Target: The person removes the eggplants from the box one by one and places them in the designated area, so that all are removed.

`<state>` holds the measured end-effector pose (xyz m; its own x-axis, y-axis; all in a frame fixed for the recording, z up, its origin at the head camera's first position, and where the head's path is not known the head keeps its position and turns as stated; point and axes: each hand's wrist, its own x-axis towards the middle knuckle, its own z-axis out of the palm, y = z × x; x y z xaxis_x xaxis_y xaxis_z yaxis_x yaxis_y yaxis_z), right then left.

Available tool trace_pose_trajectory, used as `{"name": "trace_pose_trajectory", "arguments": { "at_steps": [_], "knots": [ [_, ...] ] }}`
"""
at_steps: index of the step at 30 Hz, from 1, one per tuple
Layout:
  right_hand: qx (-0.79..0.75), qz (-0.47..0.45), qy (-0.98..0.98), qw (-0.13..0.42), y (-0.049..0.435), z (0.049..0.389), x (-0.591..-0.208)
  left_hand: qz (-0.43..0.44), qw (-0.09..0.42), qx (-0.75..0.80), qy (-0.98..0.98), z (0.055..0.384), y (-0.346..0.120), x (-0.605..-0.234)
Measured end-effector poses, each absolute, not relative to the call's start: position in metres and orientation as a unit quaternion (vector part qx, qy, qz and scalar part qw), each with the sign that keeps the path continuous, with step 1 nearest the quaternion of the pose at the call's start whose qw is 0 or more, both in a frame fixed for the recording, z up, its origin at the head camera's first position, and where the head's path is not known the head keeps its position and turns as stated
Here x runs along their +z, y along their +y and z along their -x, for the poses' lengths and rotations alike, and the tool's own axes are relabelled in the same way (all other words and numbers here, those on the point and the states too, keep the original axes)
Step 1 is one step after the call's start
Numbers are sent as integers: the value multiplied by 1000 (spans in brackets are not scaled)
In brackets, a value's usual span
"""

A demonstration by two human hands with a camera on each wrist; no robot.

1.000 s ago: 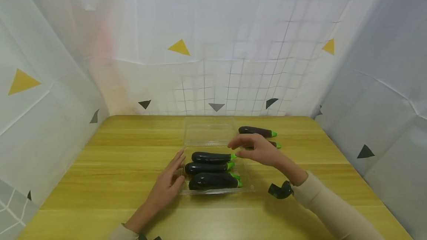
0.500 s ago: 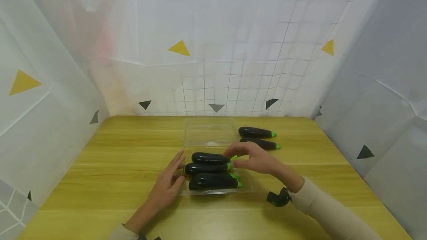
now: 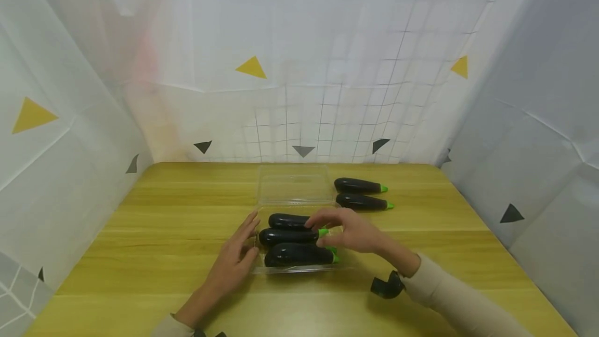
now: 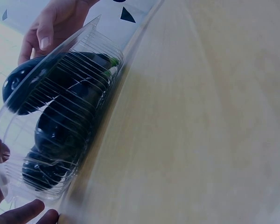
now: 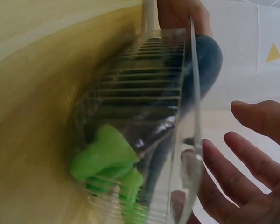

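A clear plastic clamshell box (image 3: 304,270) holds several dark eggplants with green stems, among them a front eggplant (image 3: 297,255) and a middle eggplant (image 3: 286,236). My left hand (image 3: 232,258) rests against the box's left side, fingers extended. Over the box's right part hovers my right hand (image 3: 353,230), its fingers loosely bent above the stem ends and hiding part of the rear eggplant (image 3: 286,220). In the right wrist view, the fingers (image 5: 249,170) are spread near the rim with nothing between them. Green stems (image 5: 105,156) show through the ribbed wall there.
The box's transparent lid (image 3: 294,185) lies folded back behind it. Two more eggplants, a far one (image 3: 357,185) and a nearer one (image 3: 361,202), lie on the wooden table (image 3: 164,254) at the right rear. White sheeting (image 3: 299,30) encloses the back and sides.
My right hand has moved left and toward me, from the box's rear right corner to above the stem ends. The left hand and the eggplants have stayed almost still.
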<state>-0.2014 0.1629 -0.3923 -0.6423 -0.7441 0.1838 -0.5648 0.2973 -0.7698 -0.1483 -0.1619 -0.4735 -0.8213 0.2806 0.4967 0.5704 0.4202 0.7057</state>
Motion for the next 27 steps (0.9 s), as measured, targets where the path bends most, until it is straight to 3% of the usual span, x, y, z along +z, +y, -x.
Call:
{"name": "trace_pose_trajectory", "arguments": {
  "at_steps": [27],
  "knots": [
    [-387, 436, 800, 146, 154, 195, -409, 256, 147, -476, -828, 147, -161, -473]
  ]
}}
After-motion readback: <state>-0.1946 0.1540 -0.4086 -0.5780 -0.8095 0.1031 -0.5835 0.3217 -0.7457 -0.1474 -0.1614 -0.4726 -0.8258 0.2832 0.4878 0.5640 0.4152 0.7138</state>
